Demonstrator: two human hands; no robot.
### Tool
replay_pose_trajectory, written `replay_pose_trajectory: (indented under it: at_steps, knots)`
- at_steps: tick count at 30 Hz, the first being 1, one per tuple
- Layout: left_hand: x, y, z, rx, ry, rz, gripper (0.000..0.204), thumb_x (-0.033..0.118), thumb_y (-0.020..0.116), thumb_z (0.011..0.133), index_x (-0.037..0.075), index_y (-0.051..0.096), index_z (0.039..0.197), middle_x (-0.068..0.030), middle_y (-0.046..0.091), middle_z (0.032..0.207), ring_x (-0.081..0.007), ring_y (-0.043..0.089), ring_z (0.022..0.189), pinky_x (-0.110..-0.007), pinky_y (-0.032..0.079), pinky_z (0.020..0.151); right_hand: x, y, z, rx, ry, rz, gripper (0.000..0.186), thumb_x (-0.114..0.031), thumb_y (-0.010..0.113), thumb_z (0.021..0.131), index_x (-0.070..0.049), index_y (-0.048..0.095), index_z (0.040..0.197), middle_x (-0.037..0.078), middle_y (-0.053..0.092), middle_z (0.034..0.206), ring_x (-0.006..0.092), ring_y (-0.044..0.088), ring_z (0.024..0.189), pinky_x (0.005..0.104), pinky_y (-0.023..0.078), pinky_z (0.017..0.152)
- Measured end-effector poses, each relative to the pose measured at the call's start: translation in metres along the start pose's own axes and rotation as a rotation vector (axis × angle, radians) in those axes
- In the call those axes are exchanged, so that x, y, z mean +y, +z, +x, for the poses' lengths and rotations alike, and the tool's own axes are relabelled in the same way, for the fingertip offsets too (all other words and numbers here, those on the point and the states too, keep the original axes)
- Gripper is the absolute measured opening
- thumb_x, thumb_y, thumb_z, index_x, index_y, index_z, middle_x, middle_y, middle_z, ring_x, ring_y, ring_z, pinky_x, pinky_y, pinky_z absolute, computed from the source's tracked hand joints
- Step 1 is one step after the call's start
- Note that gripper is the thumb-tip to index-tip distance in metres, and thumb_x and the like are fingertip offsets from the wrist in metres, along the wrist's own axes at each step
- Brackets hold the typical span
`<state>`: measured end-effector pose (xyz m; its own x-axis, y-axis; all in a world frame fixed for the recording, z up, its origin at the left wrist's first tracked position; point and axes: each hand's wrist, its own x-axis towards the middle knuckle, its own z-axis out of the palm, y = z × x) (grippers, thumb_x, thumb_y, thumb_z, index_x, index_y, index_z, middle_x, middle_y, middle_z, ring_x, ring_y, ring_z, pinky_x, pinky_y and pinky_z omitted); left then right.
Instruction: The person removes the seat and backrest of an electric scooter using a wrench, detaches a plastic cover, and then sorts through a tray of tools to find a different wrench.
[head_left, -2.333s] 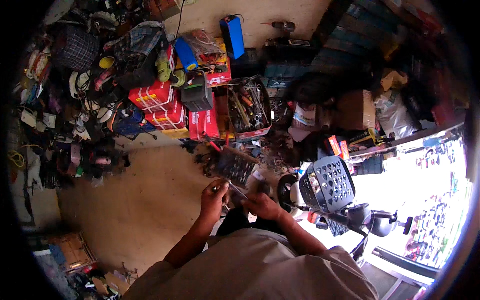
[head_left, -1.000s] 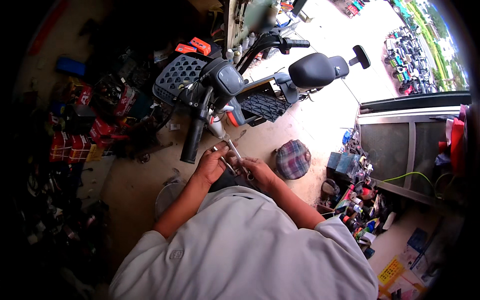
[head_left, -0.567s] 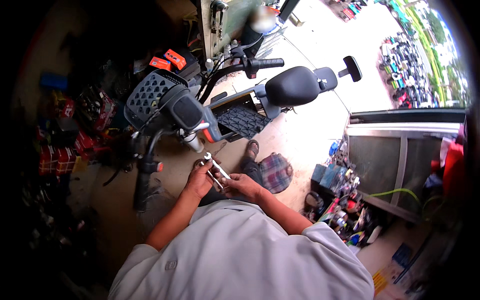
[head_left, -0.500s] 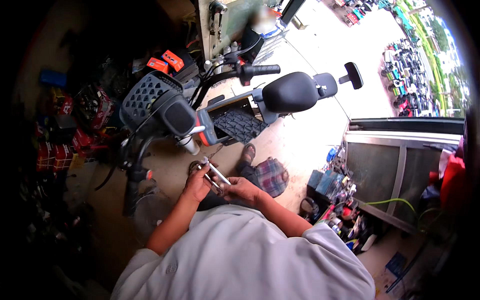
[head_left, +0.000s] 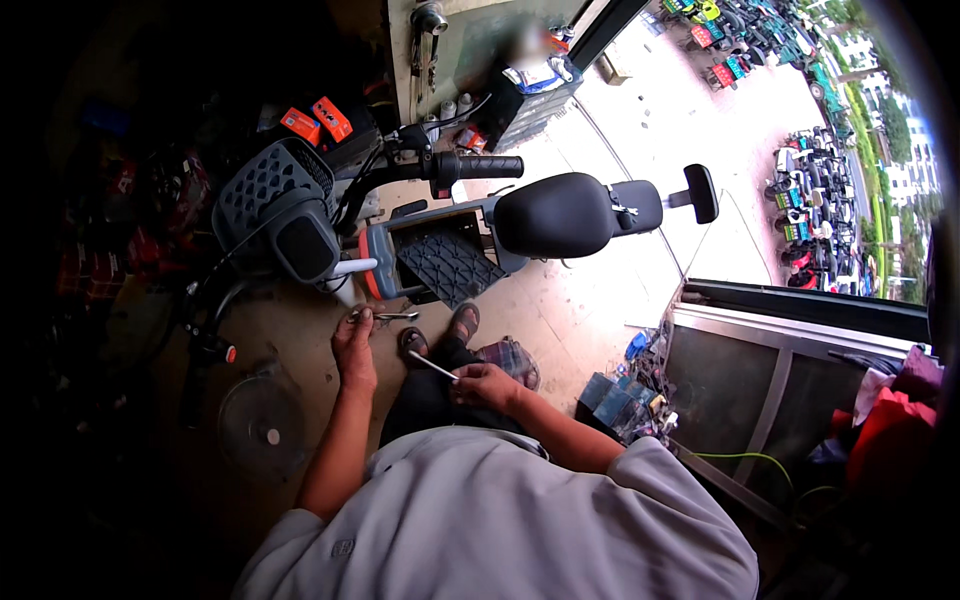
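My left hand [head_left: 354,348] is closed around a slim silvery wrench [head_left: 397,316], whose wider end points right. In my right hand [head_left: 487,387] is a thin, straight silvery tool [head_left: 432,364], slanting up and left from the fingers; its exact kind is not clear. The two hands are apart, and so are the tools. Just beyond them stands an electric scooter [head_left: 553,215] with a black seat, a grey basket [head_left: 275,195] and a dark ribbed floor panel [head_left: 452,268] lying tilted over its open footwell.
A round fan-like object [head_left: 262,425] sits on the floor to my left. At right, blue boxes [head_left: 612,400] and clutter lie by a glazed door panel [head_left: 730,385]. Orange boxes [head_left: 331,118] rest behind the basket. Parked scooters [head_left: 815,195] stand outside.
My hands have moved apart, the left one going up and left with the wrench. The tools, close together before, are now separate. The view has shifted slightly.
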<state>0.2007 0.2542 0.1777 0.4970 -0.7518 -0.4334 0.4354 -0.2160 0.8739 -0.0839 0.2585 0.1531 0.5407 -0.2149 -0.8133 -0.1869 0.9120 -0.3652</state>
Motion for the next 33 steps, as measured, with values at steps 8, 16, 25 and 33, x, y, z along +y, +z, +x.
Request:
replay_pose_trajectory:
  at_steps: [8, 16, 25, 33]
  knots:
    - [-0.022, -0.054, -0.042, -0.547, -0.077, 1.133, 0.035, 0.036, 0.078, 0.088, 0.007, 0.072, 0.109, -0.0163, 0.075, 0.1, -0.0335, 0.072, 0.095, -0.045, 0.056, 0.08, 0.071, -0.038, 0.008, 0.55, -0.452, -1.257, 0.029, -0.024, 0.059, 0.097, 0.002, 0.061, 0.108, 0.029, 0.07, 0.091, 0.0439, 0.07, 0.089, 0.0533, 0.055, 0.078]
    - [-0.137, -0.097, -0.157, -0.971, -0.446, 1.227, 0.032, 0.037, 0.079, 0.086, 0.009, 0.074, 0.102, -0.0157, 0.075, 0.101, -0.0346, 0.072, 0.099, -0.047, 0.055, 0.086, 0.13, -0.096, 0.032, 0.422, -0.04, -1.434, 0.028, -0.025, 0.046, 0.102, 0.0, 0.059, 0.105, 0.026, 0.073, 0.094, 0.0435, 0.072, 0.09, 0.0553, 0.057, 0.076]
    - [-0.094, -0.03, -0.238, -1.19, -1.086, 0.499, 0.028, 0.019, 0.064, 0.097, 0.007, 0.072, 0.121, -0.0139, 0.075, 0.108, -0.0203, 0.07, 0.098, -0.035, 0.054, 0.087, 0.18, -0.204, -0.021, -0.012, 0.175, -1.623, 0.029, -0.023, 0.053, 0.098, -0.003, 0.072, 0.108, 0.021, 0.075, 0.107, 0.038, 0.073, 0.101, 0.0498, 0.058, 0.088]
    - [-0.171, 0.067, -0.187, -1.014, -1.036, 0.472, 0.025, 0.024, 0.064, 0.101, 0.004, 0.071, 0.114, -0.0078, 0.075, 0.101, -0.0171, 0.068, 0.092, -0.035, 0.054, 0.086, 0.153, -0.28, -0.017, 0.045, -0.086, -1.406, 0.024, -0.019, 0.058, 0.09, -0.013, 0.077, 0.103, 0.012, 0.076, 0.107, 0.0275, 0.074, 0.083, 0.0431, 0.059, 0.073]
